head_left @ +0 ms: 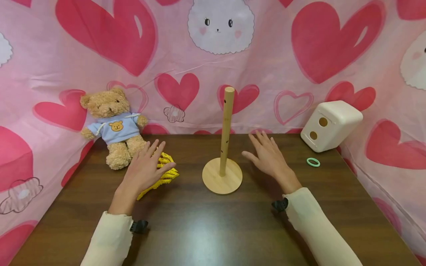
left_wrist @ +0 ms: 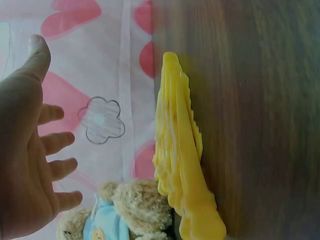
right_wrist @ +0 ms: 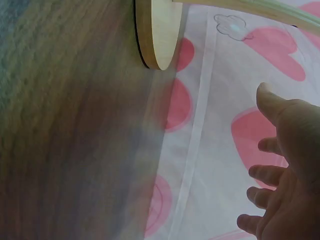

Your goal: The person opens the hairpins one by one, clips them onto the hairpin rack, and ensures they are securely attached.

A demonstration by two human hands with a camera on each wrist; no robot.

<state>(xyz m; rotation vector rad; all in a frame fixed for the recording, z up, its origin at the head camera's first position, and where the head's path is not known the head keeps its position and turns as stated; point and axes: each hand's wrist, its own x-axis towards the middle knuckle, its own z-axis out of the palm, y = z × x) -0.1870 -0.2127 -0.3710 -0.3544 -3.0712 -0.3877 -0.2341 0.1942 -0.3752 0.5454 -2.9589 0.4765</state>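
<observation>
My left hand (head_left: 141,170) hovers with fingers spread above a yellow ridged plastic thing (head_left: 168,174), partly hidden beneath it in the head view. In the left wrist view this yellow thing (left_wrist: 180,145) lies on the table, apart from the palm; its kind is unclear. A wooden stand (head_left: 227,129), a post with small dark holes on a round base, stands upright between the hands. To its right my right hand (head_left: 271,159) is held over the table, fingers extended, holding nothing. The stand's base (right_wrist: 165,35) shows in the right wrist view, apart from that hand.
A teddy bear (head_left: 119,125) in a light blue top leans at the back left. At the back right sits a tilted white box (head_left: 331,125) with two round holes, and a green ring (head_left: 313,162) lies before it. Pink heart-patterned cloth (head_left: 206,74) surrounds the brown table (head_left: 213,229).
</observation>
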